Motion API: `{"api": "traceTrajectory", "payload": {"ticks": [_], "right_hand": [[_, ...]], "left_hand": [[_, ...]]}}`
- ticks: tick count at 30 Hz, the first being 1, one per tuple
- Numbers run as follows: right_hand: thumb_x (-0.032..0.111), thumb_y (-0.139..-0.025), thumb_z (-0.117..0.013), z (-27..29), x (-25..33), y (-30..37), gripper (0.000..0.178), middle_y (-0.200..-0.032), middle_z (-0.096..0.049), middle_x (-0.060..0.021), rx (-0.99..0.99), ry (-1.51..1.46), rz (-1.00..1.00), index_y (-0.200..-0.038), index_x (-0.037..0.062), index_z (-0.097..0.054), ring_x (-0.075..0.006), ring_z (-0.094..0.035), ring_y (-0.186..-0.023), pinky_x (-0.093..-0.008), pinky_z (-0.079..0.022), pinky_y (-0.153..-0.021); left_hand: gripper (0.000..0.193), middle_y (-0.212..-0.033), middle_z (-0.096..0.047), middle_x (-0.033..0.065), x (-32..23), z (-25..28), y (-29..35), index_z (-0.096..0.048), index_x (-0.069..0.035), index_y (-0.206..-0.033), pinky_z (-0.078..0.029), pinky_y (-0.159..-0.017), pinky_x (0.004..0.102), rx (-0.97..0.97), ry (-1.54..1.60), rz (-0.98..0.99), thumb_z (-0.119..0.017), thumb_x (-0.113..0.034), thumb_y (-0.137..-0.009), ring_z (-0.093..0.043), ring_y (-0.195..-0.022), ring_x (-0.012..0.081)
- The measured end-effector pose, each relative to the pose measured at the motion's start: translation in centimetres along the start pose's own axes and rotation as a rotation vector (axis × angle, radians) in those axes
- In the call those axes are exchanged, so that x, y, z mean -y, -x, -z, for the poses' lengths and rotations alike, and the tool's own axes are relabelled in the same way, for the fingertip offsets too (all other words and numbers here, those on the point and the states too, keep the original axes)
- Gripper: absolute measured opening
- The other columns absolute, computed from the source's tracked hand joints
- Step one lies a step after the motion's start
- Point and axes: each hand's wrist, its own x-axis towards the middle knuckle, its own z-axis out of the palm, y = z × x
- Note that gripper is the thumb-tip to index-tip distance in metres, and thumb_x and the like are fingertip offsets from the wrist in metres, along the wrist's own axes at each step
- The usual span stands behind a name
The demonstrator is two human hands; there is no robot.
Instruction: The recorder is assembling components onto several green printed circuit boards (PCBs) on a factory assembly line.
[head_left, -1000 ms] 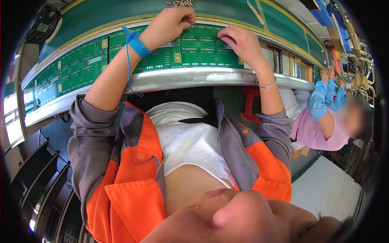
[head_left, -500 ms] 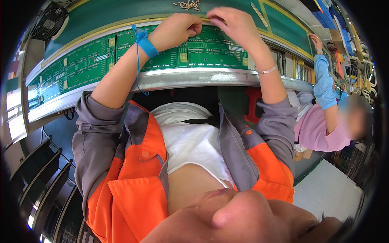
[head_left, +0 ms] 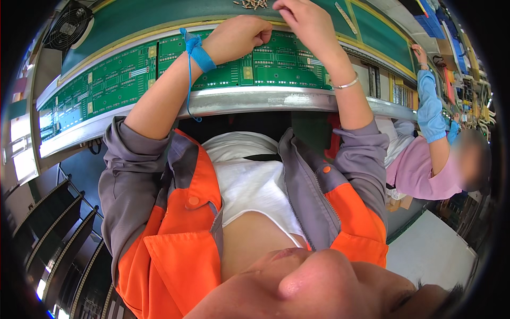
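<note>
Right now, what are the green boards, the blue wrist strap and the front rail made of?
Green boards: probably stiff plastic or resin, glossy, since light glares off the left end. Blue wrist strap: looks like soft, matte cloth, because it bends without shine; rubber is possible. Front rail: seems bare metal, silvery, with shiny scuffs.

Bench top (head_left: 154,20): green, edged in yellow, stretching across the workplace.
Near edge: green circuit boards (head_left: 119,85) lined up behind a metal rail (head_left: 265,100).
Far side: small tan components (head_left: 253,4) heaped, a pale strip (head_left: 346,18) lying apart.
</note>
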Motion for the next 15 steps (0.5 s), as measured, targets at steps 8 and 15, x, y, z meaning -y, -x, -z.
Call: {"api": "traceTrajectory", "payload": {"ticks": [8,15], "right_hand": [[0.006,-0.096,-0.069,0.9,-1.5,4.6,0.012,-0.099,-0.073,-0.0061,0.206,-0.409,-0.129,-0.108,0.0031,-0.069,-0.0176,-0.069,-0.087,-0.0292,-0.056,-0.081],[0.003,-0.093,-0.071,0.0,-1.6,5.3,0.014,-0.096,-0.073,-0.0069,0.306,-0.464,-0.15,-0.107,0.0016,-0.069,-0.0173,-0.069,-0.086,-0.0296,-0.055,-0.079]], "left_hand": [[0.008,-0.089,-0.068,0.0156,-0.1,0.0,0.2,-0.065,-0.003,-0.095,-0.052,-0.076,0.046,-0.002,-0.067,-0.061,-0.068,-0.006,-0.088,-0.066,-0.086,0.036],[0.009,-0.095,-0.065,0.0134,-0.5,0.0,0.1,-0.066,-0.005,-0.099,-0.051,-0.078,0.0456,0.056,-0.154,-0.125,-0.068,-0.006,-0.091,-0.065,-0.089,0.0357]]}}
